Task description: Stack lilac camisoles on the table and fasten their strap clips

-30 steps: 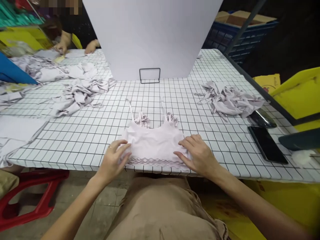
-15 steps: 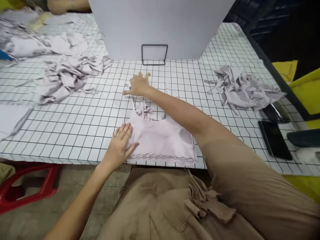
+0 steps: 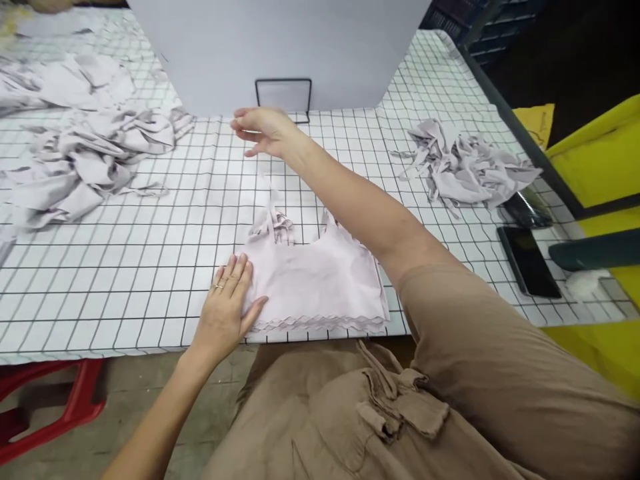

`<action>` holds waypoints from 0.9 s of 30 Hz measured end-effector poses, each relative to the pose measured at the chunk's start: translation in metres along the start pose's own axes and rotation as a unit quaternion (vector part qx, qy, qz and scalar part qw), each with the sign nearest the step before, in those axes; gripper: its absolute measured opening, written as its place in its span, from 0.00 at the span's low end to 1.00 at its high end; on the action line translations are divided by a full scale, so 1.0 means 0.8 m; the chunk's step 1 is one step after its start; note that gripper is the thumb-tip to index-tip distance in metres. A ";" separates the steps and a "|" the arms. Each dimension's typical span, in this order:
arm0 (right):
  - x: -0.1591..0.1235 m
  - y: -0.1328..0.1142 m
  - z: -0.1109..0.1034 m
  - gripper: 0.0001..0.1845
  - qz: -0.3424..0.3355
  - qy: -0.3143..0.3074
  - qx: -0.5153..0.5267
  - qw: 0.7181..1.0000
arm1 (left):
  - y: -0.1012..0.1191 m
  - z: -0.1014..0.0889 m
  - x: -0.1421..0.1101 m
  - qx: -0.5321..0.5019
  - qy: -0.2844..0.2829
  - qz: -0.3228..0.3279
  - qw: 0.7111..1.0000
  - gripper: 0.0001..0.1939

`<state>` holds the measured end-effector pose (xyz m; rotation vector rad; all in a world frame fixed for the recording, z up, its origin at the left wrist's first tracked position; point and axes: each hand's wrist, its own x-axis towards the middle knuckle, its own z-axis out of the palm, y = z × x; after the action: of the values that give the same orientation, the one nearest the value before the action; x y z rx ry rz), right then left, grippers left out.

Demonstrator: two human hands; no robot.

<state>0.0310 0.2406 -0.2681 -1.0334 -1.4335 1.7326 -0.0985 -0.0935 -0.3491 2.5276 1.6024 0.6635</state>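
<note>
A stack of pale pink bra tops with thin straps and wavy lower edges lies flat at the table's front edge. My left hand, a ring on one finger, rests flat on the stack's left side with its fingers stretched out. Beyond the straps, my right hand is raised over the table with its fingers apart and nothing in them. It is nearest to a black wire frame that stands against a large grey-white panel.
Crumpled pale garments lie at the left, with another heap at the right. Near that heap are a black phone and a dark green cylinder. A red stool stands below the gridded tablecloth.
My right hand has moved up and away from the straps, towards the wire frame. My left hand still lies on the stack. The camera view has turned a little to the right.
</note>
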 end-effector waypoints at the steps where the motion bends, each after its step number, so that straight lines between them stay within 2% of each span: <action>1: -0.005 -0.005 -0.003 0.23 -0.012 0.001 0.027 1.000 | 0.001 0.000 -0.001 -0.003 0.004 -0.002 1.000 0.38; 4: -0.027 -0.014 -0.010 0.07 -0.044 -0.009 0.028 0.999 | -0.002 -0.008 0.001 -0.043 0.007 -0.014 0.999 0.36; 7: -0.049 -0.010 -0.020 0.02 -0.063 0.015 -0.113 0.991 | -0.019 -0.029 0.021 -0.121 0.071 -0.084 0.987 0.27; 9: -0.061 -0.003 -0.026 0.03 -0.075 0.028 -0.216 0.973 | -0.038 -0.044 0.049 -0.160 0.124 -0.153 0.967 0.19; 10: -0.067 0.001 -0.027 0.03 -0.079 0.014 -0.260 0.962 | -0.049 -0.049 0.067 -0.173 0.131 -0.182 0.959 0.16; 12: -0.079 0.008 -0.027 0.02 -0.084 -0.060 -0.335 0.937 | -0.067 -0.049 0.104 -0.213 0.081 -0.226 0.947 0.13; 15: -0.095 0.020 -0.015 0.06 -0.097 -0.181 -0.425 0.882 | -0.082 -0.032 0.153 -0.242 -0.009 -0.277 0.930 0.13; 17: -0.102 0.031 -0.002 0.07 -0.114 -0.205 -0.481 0.845 | -0.082 -0.016 0.172 -0.236 -0.035 -0.284 0.929 0.10; 19: -0.106 0.039 0.009 0.03 -0.123 -0.204 -0.514 0.824 | -0.078 -0.004 0.180 -0.230 -0.030 -0.278 0.932 0.06; 23: -0.115 0.041 0.014 0.08 -0.114 -0.217 -0.499 0.831 | -0.069 0.004 0.177 -0.229 -0.001 -0.266 0.936 0.01; 27: -0.128 0.025 0.006 0.09 -0.084 -0.226 -0.455 0.857 | -0.064 0.003 0.176 -0.239 0.018 -0.255 0.937 0.04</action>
<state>0.0758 0.1459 -0.2705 -0.8978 -2.6998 1.1675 -0.0903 0.0537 -0.3216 1.6796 1.7403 0.8935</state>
